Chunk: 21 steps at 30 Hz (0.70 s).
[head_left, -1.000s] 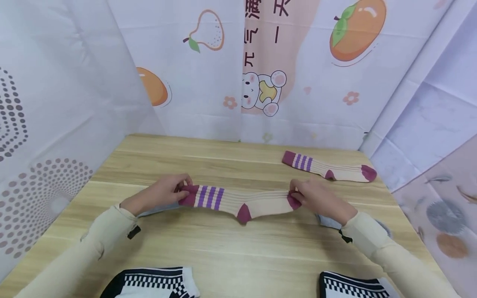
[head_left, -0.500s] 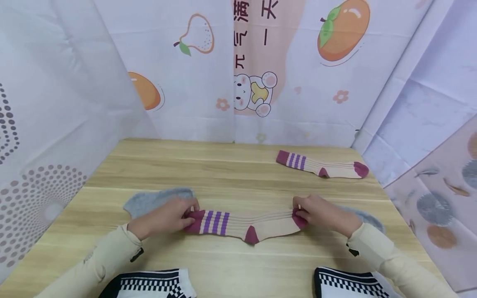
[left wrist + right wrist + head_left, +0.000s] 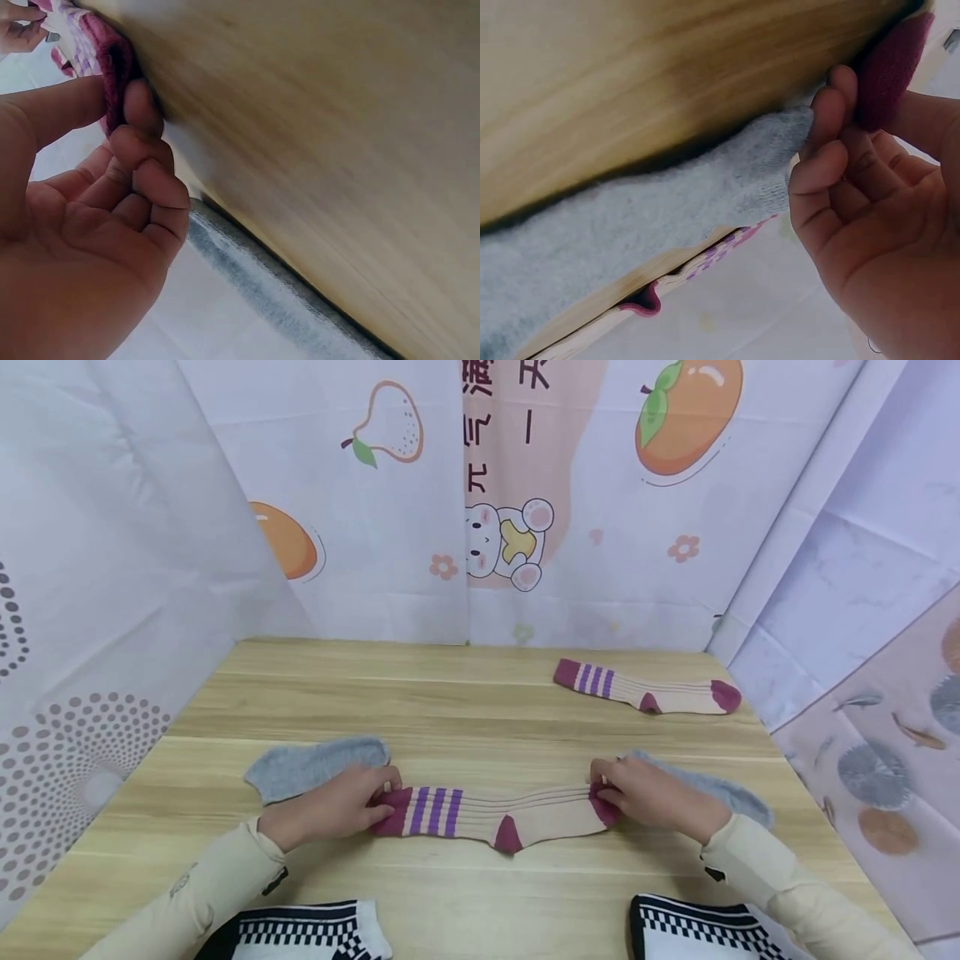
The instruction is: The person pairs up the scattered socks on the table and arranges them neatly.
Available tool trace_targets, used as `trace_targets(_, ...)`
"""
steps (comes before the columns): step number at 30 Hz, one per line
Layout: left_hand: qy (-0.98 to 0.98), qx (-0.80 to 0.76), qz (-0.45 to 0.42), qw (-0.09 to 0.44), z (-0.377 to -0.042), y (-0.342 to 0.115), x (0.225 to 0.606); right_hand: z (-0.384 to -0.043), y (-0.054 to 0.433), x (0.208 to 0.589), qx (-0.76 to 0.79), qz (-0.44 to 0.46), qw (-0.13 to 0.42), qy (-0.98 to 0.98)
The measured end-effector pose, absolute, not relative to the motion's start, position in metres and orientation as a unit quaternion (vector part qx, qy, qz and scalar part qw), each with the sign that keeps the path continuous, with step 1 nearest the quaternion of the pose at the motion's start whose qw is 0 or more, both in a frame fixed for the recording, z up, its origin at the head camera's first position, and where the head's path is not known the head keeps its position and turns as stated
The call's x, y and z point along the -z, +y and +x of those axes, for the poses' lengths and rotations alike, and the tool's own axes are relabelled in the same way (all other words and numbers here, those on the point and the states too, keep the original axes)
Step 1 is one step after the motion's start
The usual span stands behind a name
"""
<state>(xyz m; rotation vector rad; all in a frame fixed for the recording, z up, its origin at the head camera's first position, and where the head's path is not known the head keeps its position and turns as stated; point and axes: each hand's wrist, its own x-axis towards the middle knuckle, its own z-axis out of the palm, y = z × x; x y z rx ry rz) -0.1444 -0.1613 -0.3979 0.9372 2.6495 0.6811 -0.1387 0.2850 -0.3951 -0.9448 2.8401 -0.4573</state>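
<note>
A cream sock (image 3: 480, 814) with a maroon cuff, heel and toe and purple stripes lies stretched across the middle of the table. My left hand (image 3: 337, 806) pinches its maroon cuff (image 3: 112, 71) between thumb and forefinger. At the other end, my right hand (image 3: 660, 793) pinches the maroon toe (image 3: 892, 71). Behind the left hand lies a grey sock (image 3: 318, 764). A second grey sock (image 3: 708, 785) is partly hidden behind the right hand; in the right wrist view its ribbed end sits close to the fingers. Farther back lies a matching striped sock (image 3: 645, 689).
Two black-and-white checkered socks lie at the near edge, one at the left (image 3: 300, 931) and one at the right (image 3: 701, 927), each partly cut off by the frame. Printed curtains (image 3: 375, 568) enclose the wooden table (image 3: 375, 685) at the back and sides.
Both hands have lowered the striped sock toward me onto the table, still pinching its two ends. The grey socks behind them show more now. Between the last two frames little has moved.
</note>
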Motion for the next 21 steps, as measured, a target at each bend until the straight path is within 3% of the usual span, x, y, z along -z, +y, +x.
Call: trace_targets(21, 0.905, -0.237, 0.322, 0.147, -0.14, -0.159, 0.394, -0.12, 0.285, 0.39, 0.166, -0.296, 0.094, 0.936)
